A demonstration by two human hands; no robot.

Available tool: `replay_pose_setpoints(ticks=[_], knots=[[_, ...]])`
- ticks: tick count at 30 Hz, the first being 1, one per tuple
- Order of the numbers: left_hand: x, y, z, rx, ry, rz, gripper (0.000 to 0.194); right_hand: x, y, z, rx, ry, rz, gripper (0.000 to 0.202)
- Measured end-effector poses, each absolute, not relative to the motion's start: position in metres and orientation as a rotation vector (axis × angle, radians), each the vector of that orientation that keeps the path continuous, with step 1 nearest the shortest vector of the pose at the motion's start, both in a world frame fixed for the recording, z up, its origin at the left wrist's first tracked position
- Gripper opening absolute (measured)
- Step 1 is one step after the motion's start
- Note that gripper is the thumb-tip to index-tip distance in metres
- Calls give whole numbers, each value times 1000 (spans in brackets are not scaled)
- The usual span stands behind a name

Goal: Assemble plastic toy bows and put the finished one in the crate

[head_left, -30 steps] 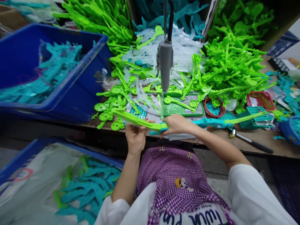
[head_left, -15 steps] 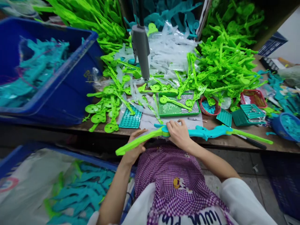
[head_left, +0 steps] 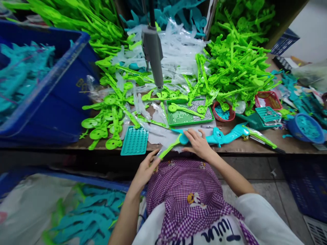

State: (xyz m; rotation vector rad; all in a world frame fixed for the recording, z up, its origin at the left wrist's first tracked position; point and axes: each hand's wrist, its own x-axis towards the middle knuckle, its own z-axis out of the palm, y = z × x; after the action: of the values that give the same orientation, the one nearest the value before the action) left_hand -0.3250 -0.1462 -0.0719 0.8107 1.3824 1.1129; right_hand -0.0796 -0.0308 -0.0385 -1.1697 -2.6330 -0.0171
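Your left hand pinched the bow-shaped toy; your right hand curled its fingers round a joint — both limbs seemingly attached, loose green parts heaped far right.

- a purple and white checked apron, creased into soft folds;
- a yellow and white cartoon figure printed on its front; smaller prints near its far edge;
- a white shirt; its right sleeve loose and plain, ending near the elbow;
- dark lettering across the chest, reading "Twin", the next word cut off;
- left hand and right hand bare; forearms bare too
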Motion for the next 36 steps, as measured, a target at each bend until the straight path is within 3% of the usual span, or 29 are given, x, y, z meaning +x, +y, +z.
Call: replay_pose_setpoints(ticks=[4,9,14,21,31,36], knots=[[-326,-138,-77,800,1414,1099,66,-3,-58,-26,-1405,-2037,-117,31],[-323,-122,-70,781,1443,1049,72,129,-68,-29,-1764,-1545,-194,35],[-324,-116,-62,811,1494,902,79,209,-49,-36,-2030,-1646,-348,36],[-314,-113,-60,794,1544,911,89,240,-20,-27,-2130,-1878,-411,42],[-317,-107,-48,806,1557,856,87,205,-35,-41,-2444,-1995,-288,37],[-314,-117,-53,813,1532,813,79,213,-91,-36,-2385,-1850,-243,45]])
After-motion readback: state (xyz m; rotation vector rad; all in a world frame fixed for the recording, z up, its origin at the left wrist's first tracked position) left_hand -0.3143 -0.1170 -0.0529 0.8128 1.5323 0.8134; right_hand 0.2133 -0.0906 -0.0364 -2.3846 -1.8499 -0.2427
